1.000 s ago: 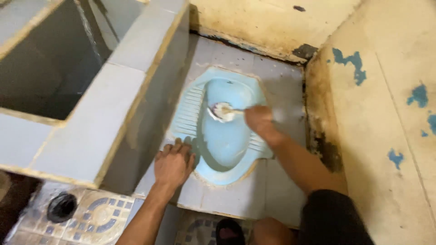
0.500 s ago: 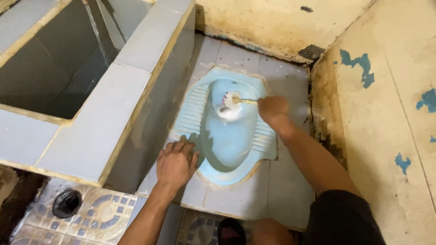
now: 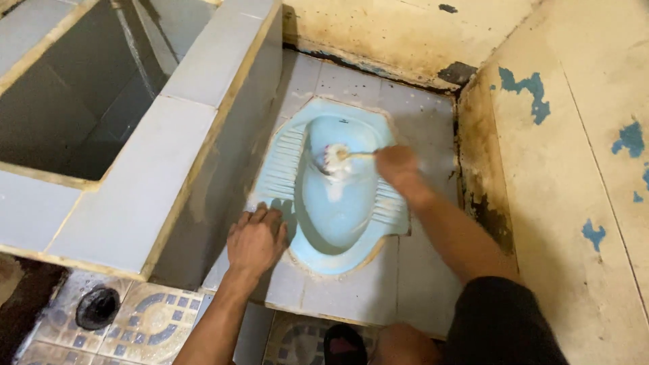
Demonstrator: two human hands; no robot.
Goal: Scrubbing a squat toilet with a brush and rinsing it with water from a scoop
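Nearest the camera, a bent knee and dark shorts (image 3: 503, 318) fill the lower edge, above patterned floor tiles (image 3: 152, 321) with a round drain (image 3: 97, 307) set into them. Just beyond, the left hand (image 3: 255, 240) lies flat with fingers spread, pressed on the white tile at the left rim of the pale blue squat toilet (image 3: 341, 223), bracing the body. Across the pan, the right hand (image 3: 397, 165) is closed in a fist around the thin handle of a toilet brush (image 3: 332, 157), whose white bristle head sits inside the upper part of the bowl, touching its inner wall. Scrubbing well here probably calls for keeping the bristles pressed against the glaze, working round the curved wall and under the ribbed foot treads, with the braced hand kept off the wet rim. To the left rises a tiled water tank (image 3: 169, 149), and farther back stand stained, peeling walls (image 3: 574, 135).
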